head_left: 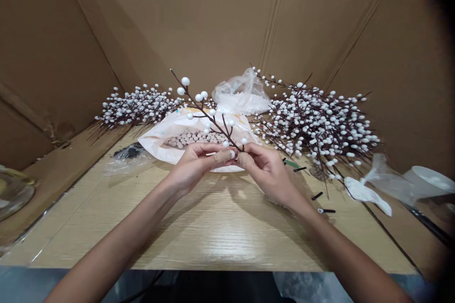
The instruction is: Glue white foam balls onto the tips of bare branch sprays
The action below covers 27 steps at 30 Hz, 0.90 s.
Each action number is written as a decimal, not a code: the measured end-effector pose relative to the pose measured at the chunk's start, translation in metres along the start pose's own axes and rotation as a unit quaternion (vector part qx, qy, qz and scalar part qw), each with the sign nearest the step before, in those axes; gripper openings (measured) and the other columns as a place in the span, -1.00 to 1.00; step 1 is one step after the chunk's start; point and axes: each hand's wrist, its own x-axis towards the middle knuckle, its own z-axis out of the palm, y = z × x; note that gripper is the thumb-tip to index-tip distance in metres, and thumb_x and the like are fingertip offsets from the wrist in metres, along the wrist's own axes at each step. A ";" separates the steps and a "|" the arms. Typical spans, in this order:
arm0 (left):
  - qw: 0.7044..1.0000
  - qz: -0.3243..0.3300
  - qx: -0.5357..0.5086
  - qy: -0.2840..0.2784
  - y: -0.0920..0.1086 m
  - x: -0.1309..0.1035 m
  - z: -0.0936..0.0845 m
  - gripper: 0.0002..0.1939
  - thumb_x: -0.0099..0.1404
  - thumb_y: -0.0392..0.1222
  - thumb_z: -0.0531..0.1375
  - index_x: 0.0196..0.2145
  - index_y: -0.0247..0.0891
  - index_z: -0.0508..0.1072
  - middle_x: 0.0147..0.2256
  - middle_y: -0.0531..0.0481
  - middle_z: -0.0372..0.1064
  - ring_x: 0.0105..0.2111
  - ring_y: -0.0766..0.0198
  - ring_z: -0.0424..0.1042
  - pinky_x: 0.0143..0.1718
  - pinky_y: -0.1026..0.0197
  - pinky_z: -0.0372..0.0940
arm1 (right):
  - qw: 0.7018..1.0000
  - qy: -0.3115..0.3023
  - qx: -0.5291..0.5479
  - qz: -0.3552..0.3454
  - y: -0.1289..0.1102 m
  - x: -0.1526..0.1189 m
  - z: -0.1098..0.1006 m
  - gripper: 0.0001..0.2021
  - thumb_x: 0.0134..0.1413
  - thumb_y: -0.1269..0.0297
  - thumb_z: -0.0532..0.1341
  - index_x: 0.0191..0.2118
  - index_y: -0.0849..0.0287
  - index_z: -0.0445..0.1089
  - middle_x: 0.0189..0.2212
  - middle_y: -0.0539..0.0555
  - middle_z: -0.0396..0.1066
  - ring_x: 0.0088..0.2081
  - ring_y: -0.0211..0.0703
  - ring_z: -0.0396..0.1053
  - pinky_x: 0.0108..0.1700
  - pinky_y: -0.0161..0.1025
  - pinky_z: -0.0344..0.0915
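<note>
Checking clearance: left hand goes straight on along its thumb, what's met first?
Past the white berry at its thumb tip, the left hand would likely meet the right hand, probably thumb first; depth leaves the gap unclear.

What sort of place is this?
Probably a craft or assembly workstation: brown cardboard walls, a pale wood-grain table, and a right-side heap of thin brown twigs with round white beads.
</note>
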 end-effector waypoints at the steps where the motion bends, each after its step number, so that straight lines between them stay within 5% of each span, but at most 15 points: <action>1: 1.000 0.002 0.003 -0.002 0.000 0.000 0.000 -0.83 -0.05 -0.21 0.44 -0.43 -0.28 0.64 -0.37 -0.02 0.60 -0.36 0.32 0.53 -0.20 0.37 0.40 | 1.000 -0.001 0.000 0.002 0.000 0.000 0.000 -0.83 0.19 0.32 0.08 -0.42 0.20 0.27 -0.50 -0.06 0.16 -0.43 -0.32 0.13 -0.40 -0.35 0.07; 12: 0.999 -0.039 -0.013 -0.023 0.011 -0.002 -0.004 -0.80 -0.03 -0.20 0.43 -0.38 -0.24 0.63 -0.34 -0.01 0.58 -0.30 0.28 0.52 -0.13 0.26 0.36 | 0.998 0.006 0.060 0.002 -0.001 0.001 -0.001 -0.81 0.19 0.25 0.12 -0.42 0.18 0.33 -0.47 -0.04 0.27 -0.38 -0.30 0.27 -0.33 -0.34 0.21; 18: 1.000 0.012 0.024 -0.007 0.025 -0.003 -0.015 -0.64 0.00 -0.12 0.41 -0.20 -0.21 0.59 -0.07 -0.13 0.48 -0.18 0.14 0.46 -0.24 0.22 0.33 | 0.997 0.031 0.074 0.020 0.000 0.001 0.006 -0.81 0.16 0.18 0.17 -0.36 0.19 0.40 -0.39 0.02 0.43 -0.28 -0.20 0.41 -0.23 -0.29 0.30; 27: 0.990 0.071 -0.108 0.065 0.028 -0.008 -0.004 -0.73 -0.09 -0.27 0.41 -0.34 -0.32 0.61 -0.29 -0.05 0.53 -0.28 0.27 0.45 -0.21 0.29 0.30 | 0.998 0.057 0.025 0.014 -0.006 -0.011 0.041 -0.81 0.16 0.21 0.15 -0.39 0.20 0.38 -0.47 -0.01 0.39 -0.39 -0.26 0.34 -0.31 -0.35 0.26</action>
